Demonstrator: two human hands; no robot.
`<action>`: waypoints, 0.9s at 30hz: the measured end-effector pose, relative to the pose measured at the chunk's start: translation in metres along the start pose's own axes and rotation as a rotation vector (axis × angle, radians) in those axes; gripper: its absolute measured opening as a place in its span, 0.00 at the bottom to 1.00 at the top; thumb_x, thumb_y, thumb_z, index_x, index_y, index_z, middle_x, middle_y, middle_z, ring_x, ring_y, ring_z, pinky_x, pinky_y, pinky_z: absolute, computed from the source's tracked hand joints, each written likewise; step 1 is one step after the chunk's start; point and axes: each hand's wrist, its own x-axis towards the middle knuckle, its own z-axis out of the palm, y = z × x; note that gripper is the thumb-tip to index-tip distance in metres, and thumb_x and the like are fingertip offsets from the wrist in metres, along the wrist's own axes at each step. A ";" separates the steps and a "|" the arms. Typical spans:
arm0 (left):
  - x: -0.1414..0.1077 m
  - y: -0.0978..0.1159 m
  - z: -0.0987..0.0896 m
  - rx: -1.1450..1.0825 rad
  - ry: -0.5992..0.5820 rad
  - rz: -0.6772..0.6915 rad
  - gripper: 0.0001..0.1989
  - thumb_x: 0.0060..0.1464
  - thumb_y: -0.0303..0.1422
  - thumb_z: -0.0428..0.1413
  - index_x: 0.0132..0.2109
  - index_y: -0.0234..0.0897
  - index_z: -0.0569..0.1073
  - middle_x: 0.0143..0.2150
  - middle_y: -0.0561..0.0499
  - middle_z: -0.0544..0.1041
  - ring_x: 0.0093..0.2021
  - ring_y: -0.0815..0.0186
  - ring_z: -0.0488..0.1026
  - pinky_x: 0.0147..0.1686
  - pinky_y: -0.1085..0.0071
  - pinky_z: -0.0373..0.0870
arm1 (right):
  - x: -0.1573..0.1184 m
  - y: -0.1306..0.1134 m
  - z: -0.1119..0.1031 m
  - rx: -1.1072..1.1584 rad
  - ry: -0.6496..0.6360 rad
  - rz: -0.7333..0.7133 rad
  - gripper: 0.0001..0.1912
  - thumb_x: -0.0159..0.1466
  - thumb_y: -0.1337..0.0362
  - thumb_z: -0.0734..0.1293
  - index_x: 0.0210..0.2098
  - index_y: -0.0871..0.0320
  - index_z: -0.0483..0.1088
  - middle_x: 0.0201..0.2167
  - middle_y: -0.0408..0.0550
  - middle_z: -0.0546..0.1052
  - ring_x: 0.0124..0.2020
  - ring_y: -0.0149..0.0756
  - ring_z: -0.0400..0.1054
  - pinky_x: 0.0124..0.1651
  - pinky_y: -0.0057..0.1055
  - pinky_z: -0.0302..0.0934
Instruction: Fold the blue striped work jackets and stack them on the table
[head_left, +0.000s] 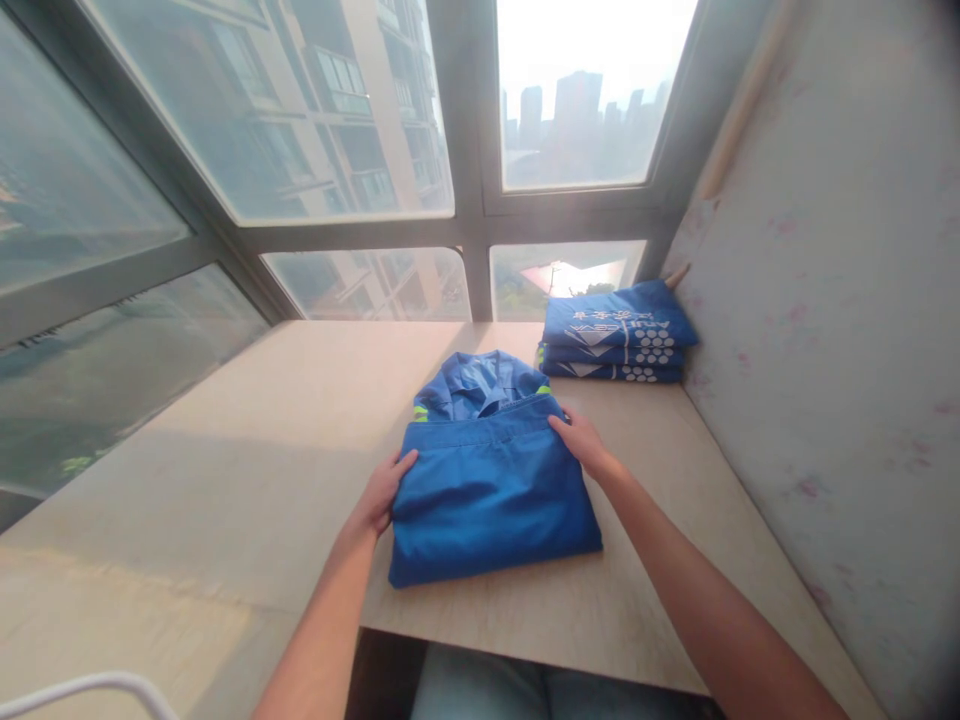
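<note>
A blue work jacket (491,490) lies folded in front of me, its collar (480,385) at the far end and a wide stitched hem band across it. Yellow-green strips show at both shoulders. My left hand (384,488) grips its left edge, thumb on top and the other fingers mostly hidden at the side. On the upper right corner, my right hand (581,438) has its thumb over the cloth, with fingers partly hidden behind the edge.
A stack of folded blue garments (619,330) with white print stands at the back right, by the patterned wall (825,350). Windows (360,285) border the pale wooden surface (247,440). A white cable or tube (97,680) curves at the lower left.
</note>
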 end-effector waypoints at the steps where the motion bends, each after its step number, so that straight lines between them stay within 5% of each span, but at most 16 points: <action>1: 0.000 0.000 0.000 -0.003 0.007 0.041 0.28 0.51 0.43 0.64 0.56 0.34 0.73 0.49 0.42 0.81 0.46 0.56 0.80 0.50 0.59 0.76 | 0.000 0.003 0.000 0.020 -0.019 -0.013 0.29 0.62 0.46 0.63 0.52 0.60 0.74 0.43 0.54 0.80 0.45 0.44 0.73 0.50 0.38 0.66; 4: 0.001 0.001 0.001 0.122 0.038 0.154 0.29 0.55 0.46 0.60 0.59 0.34 0.70 0.51 0.42 0.80 0.46 0.56 0.80 0.50 0.59 0.76 | 0.000 0.017 -0.003 -0.012 -0.059 -0.041 0.27 0.64 0.49 0.61 0.54 0.59 0.73 0.44 0.53 0.80 0.44 0.43 0.74 0.50 0.37 0.67; 9: 0.008 0.012 0.010 0.857 0.334 0.102 0.26 0.57 0.45 0.58 0.54 0.29 0.74 0.49 0.35 0.80 0.54 0.44 0.75 0.55 0.49 0.69 | 0.000 0.031 -0.003 -0.356 0.091 -0.001 0.24 0.63 0.57 0.64 0.54 0.66 0.71 0.51 0.64 0.76 0.53 0.52 0.70 0.57 0.46 0.61; 12: -0.001 0.020 0.019 1.213 0.458 0.239 0.28 0.60 0.42 0.54 0.61 0.29 0.69 0.54 0.31 0.76 0.56 0.40 0.72 0.55 0.44 0.68 | -0.009 0.020 -0.001 -0.582 0.205 -0.157 0.25 0.65 0.61 0.62 0.59 0.66 0.67 0.56 0.67 0.71 0.57 0.54 0.66 0.59 0.48 0.58; 14: -0.010 0.021 0.028 1.437 0.453 0.477 0.27 0.62 0.40 0.51 0.64 0.30 0.66 0.60 0.31 0.71 0.60 0.44 0.69 0.58 0.48 0.66 | -0.020 0.009 0.002 -0.709 0.235 -0.347 0.23 0.68 0.62 0.59 0.60 0.63 0.67 0.58 0.62 0.71 0.58 0.50 0.65 0.60 0.45 0.57; 17: -0.015 0.006 0.042 1.590 0.309 0.737 0.28 0.63 0.42 0.50 0.67 0.37 0.65 0.69 0.38 0.62 0.69 0.46 0.57 0.66 0.47 0.55 | -0.036 0.003 0.015 -0.791 0.107 -0.579 0.22 0.71 0.60 0.55 0.62 0.57 0.66 0.63 0.55 0.69 0.63 0.46 0.61 0.64 0.43 0.53; 23: 0.007 -0.049 0.043 1.662 0.258 0.670 0.30 0.66 0.44 0.46 0.72 0.43 0.55 0.74 0.45 0.51 0.73 0.47 0.45 0.66 0.40 0.48 | -0.037 0.043 0.045 -0.952 -0.073 -0.621 0.28 0.71 0.53 0.56 0.67 0.55 0.60 0.71 0.49 0.57 0.71 0.51 0.47 0.70 0.53 0.37; 27: 0.009 -0.057 0.040 1.663 0.285 0.683 0.31 0.66 0.45 0.45 0.72 0.44 0.54 0.75 0.46 0.50 0.74 0.48 0.44 0.67 0.41 0.46 | -0.031 0.052 0.047 -0.976 -0.084 -0.621 0.29 0.71 0.53 0.56 0.69 0.53 0.58 0.72 0.47 0.54 0.72 0.49 0.44 0.71 0.51 0.36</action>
